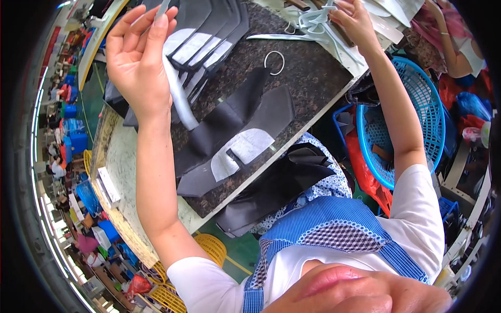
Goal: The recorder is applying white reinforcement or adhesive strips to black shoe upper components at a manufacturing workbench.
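My left hand (138, 62) is raised at the left side of the work table, palm up. Its thumb and finger pinch a narrow pale strip (163, 9) that runs out past the top edge. A wider whitish strip (181, 101) slants down beside the wrist, over dark pieces. At the upper right, my right hand (356, 25) has its fingers closed at a tangle of pale strips (314, 21). Between the hands lie black sheet pieces (222, 122); one dark grey cut piece (279, 107) bears a whitish curved patch (245, 148). A pale ring (282, 62) lies beyond them.
Fanned dark pieces with whitish patches (201, 52) lie at the far left of the dark speckled tabletop (318, 78). A blue plastic basket (366, 151) stands by the table's right edge. More black pieces (276, 177) rest on my lap. Another person's arm (453, 47) shows at upper right.
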Demonstrator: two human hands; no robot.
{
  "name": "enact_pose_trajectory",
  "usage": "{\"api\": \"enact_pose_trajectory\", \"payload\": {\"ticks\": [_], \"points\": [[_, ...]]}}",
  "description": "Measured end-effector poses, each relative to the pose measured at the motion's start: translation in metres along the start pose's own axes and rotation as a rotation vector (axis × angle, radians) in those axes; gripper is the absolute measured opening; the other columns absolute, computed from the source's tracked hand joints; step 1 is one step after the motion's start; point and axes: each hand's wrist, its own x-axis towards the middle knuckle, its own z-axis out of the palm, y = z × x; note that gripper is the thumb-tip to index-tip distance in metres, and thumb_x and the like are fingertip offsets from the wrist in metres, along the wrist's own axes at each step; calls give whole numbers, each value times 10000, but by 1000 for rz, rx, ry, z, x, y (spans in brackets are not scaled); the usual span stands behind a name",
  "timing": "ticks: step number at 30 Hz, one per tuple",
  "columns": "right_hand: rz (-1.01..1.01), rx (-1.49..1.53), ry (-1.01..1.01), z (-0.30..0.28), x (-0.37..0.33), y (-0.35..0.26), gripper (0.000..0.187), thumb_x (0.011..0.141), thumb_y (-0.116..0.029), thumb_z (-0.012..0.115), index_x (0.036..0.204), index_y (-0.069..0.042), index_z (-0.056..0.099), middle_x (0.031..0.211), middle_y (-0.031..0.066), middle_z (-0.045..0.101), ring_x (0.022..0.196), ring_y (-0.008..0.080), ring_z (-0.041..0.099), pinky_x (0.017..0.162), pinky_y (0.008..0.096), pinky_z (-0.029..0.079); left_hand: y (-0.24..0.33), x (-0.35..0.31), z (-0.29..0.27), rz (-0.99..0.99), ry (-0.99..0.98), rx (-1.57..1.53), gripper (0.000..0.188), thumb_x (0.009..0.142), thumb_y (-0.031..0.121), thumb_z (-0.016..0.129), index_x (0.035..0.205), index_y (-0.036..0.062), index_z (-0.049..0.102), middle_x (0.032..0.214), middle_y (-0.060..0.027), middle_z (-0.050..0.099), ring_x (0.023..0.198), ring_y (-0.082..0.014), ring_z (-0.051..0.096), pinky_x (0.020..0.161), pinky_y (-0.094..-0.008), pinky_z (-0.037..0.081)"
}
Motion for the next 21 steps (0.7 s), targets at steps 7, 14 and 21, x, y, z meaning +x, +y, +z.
{"api": "enact_pose_trajectory", "payload": {"ticks": [7,14,21], "points": [[-140,-326,-160,6,-8,-39,199,937,-37,585,1105,-24,691,1011,71,684,800,152,586,771,312,504,36,-17,11,-211,60,-162,286,925,-15,738,1164,2,583,995,-65,700,955,-107,686,771,-219,544],[-487,-283,-348,20,-12,-53,234,938,-156,608,1066,-17,747,1025,101,705,1049,203,621,980,375,459,38,-27,-25,-5,-189,74,317,961,-4,683,1273,-40,632,1189,-188,724,1152,-210,692,1023,-288,515],[-169,-313,-451,-2,10,-23,262,900,-102,598,1122,-13,705,1041,82,705,891,151,658,805,312,540,49,-40,-39,-55,-215,218,327,970,61,704,1283,-12,642,1179,-155,736,1095,-165,693,921,-256,519]]}}
